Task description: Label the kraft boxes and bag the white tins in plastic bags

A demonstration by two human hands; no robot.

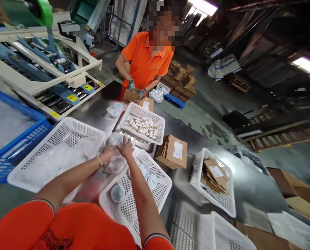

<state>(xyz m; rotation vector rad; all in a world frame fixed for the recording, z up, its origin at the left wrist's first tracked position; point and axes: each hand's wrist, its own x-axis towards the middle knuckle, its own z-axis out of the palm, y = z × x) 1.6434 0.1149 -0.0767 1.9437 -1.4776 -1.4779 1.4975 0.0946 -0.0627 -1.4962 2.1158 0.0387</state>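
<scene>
Both hands are at a crumpled clear plastic bag point(116, 164) between two white baskets. My left hand point(107, 152) grips its left side, fingers curled into the film. My right hand point(126, 148) holds the top right part, fingers partly spread over it. What the bag contains is hard to make out. Below my right forearm, a white perforated basket point(166, 185) holds several round white-and-blue packs point(117, 193). To the left, another white basket point(68, 122) is filled with clear plastic bags point(58, 163).
Ahead, a white basket point(162, 130) holds small white-and-gold cylinders. Folded cardboard boxes point(172, 151) stand beside it, and a basket point(231, 194) of flat cardboard lies to the right. Across the metal table, a co-worker in orange point(147, 55) handles cardboard with gloved hands. A blue crate point(41, 121) is at left.
</scene>
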